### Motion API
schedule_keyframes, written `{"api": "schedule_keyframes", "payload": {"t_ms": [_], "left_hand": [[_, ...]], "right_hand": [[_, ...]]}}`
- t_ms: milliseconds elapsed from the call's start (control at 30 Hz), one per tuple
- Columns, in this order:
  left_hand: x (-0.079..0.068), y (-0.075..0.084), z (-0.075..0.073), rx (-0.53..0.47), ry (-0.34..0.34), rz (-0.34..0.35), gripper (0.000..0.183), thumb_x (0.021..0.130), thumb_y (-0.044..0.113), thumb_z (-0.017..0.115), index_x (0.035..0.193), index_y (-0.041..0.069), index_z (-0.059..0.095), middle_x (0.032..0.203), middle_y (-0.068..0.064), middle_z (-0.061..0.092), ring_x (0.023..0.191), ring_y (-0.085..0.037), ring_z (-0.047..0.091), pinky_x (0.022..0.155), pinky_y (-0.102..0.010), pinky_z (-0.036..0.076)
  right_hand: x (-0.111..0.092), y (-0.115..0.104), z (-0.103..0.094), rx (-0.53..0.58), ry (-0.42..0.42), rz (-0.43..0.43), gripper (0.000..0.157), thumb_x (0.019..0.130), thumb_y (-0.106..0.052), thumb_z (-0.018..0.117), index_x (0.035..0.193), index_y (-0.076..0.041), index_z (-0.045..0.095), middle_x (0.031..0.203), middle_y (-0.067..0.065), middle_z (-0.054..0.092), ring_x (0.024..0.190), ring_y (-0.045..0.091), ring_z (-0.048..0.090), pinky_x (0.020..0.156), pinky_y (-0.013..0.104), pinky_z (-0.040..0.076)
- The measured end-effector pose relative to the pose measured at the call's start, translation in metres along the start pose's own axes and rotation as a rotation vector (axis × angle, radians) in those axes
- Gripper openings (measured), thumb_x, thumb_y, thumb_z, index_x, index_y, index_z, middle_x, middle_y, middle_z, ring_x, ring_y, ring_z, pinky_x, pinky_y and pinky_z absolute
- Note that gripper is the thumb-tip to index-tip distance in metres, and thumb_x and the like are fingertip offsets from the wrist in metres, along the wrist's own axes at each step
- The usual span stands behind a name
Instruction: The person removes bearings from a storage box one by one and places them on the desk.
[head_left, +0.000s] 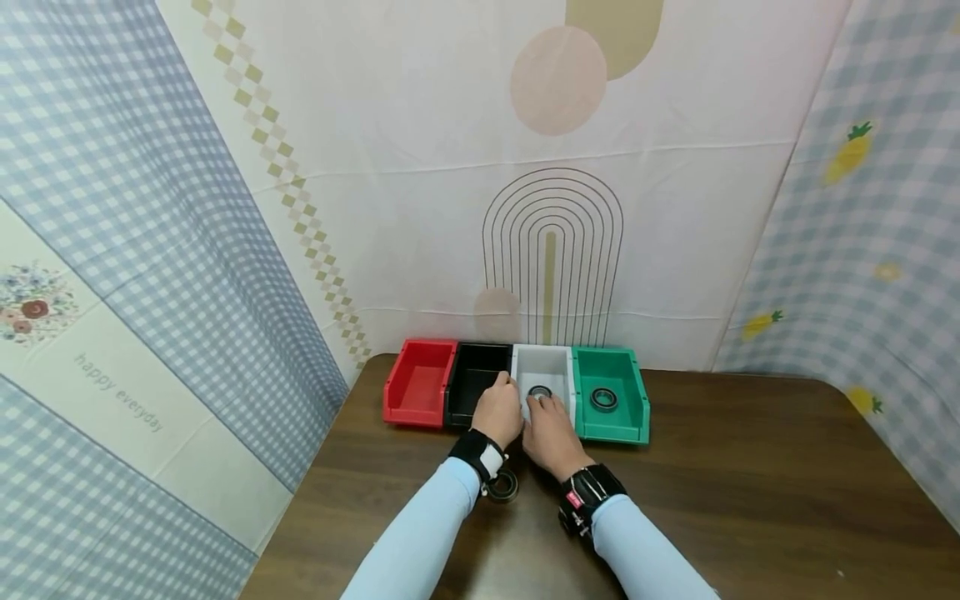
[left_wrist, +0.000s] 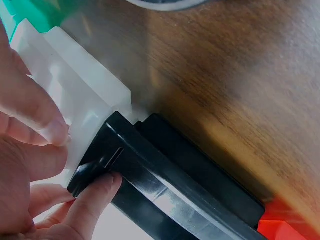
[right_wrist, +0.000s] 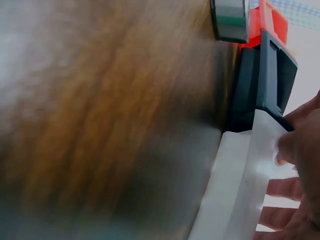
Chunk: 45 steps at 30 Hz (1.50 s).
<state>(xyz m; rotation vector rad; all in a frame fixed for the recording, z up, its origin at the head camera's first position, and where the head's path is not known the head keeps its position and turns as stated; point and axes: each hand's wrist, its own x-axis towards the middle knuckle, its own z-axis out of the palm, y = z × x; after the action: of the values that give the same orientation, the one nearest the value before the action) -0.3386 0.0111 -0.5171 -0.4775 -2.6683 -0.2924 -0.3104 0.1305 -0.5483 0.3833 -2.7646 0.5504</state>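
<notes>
In the head view my left hand (head_left: 498, 410) lies over the front of the black bin (head_left: 480, 357), beside the white bin (head_left: 542, 358). Its fingers look bent, and a fingertip touches the black bin's front lip (left_wrist: 150, 182) in the left wrist view. My right hand (head_left: 553, 433) reaches over the white bin's front wall (right_wrist: 257, 150), with several fingers inside. A bearing (head_left: 539, 391) lies in that bin, right at the right fingertips, partly hidden by them. The hands nearly meet at the white and black corner. I cannot tell whether either hand grips anything.
A red bin (head_left: 420, 383) adjoins the black bin on the left. At the right end a green bin (head_left: 611, 360) contains a bearing (head_left: 604, 399). Another bearing (head_left: 503, 485) lies on the wooden table (head_left: 735, 483) beside the left wrist. A cloth backdrop (head_left: 420, 250) hangs behind the bins.
</notes>
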Motion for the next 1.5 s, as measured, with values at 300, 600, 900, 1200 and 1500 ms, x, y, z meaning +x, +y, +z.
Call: {"api": "schedule_keyframes", "payload": {"t_ms": [300,600,900,1200,1500], "left_hand": [[0.003,-0.001,0.003,0.039,-0.002,0.014,0.024,0.087,0.013,0.071,0.108,0.001,0.072,0.111,-0.006,0.064,0.074,-0.017,0.071,0.068,-0.026,0.060],[0.000,-0.001,0.002,0.006,0.017,0.001,0.025,0.086,0.015,0.072,0.106,-0.001,0.071,0.107,-0.007,0.063,0.075,-0.019,0.072,0.068,-0.028,0.061],[0.000,0.001,0.003,0.000,-0.002,-0.013,0.028,0.084,0.013,0.075,0.109,0.000,0.071,0.109,-0.007,0.062,0.078,-0.018,0.073,0.071,-0.028,0.061],[-0.001,0.001,0.005,0.034,0.010,-0.024,0.028,0.083,0.012,0.075,0.108,0.001,0.071,0.108,-0.006,0.061,0.077,-0.019,0.072,0.069,-0.028,0.061],[-0.001,0.003,0.003,0.010,0.006,-0.024,0.021,0.088,0.010,0.070,0.107,0.001,0.071,0.107,-0.005,0.061,0.077,-0.018,0.072,0.069,-0.029,0.061]], "right_hand": [[0.012,-0.001,0.006,-0.017,-0.025,0.035,0.041,0.098,-0.021,0.053,0.133,0.001,0.058,0.125,0.023,0.062,0.128,0.041,0.050,0.112,0.053,0.040],[0.029,0.002,0.007,0.062,0.014,0.130,0.034,0.099,-0.021,0.058,0.124,0.002,0.065,0.120,0.021,0.067,0.113,0.037,0.061,0.100,0.048,0.049],[0.050,0.008,0.012,0.020,-0.039,0.192,0.041,0.094,-0.016,0.064,0.132,0.001,0.061,0.128,0.028,0.063,0.134,0.045,0.048,0.116,0.056,0.034],[0.059,0.008,0.012,-0.002,-0.074,0.194,0.037,0.090,-0.015,0.066,0.124,0.001,0.067,0.111,0.020,0.072,0.110,0.039,0.063,0.100,0.052,0.047],[0.061,0.009,0.014,-0.011,-0.017,0.207,0.019,0.088,-0.010,0.068,0.069,-0.008,0.066,0.068,0.010,0.066,0.073,0.032,0.063,0.080,0.048,0.048]]}}
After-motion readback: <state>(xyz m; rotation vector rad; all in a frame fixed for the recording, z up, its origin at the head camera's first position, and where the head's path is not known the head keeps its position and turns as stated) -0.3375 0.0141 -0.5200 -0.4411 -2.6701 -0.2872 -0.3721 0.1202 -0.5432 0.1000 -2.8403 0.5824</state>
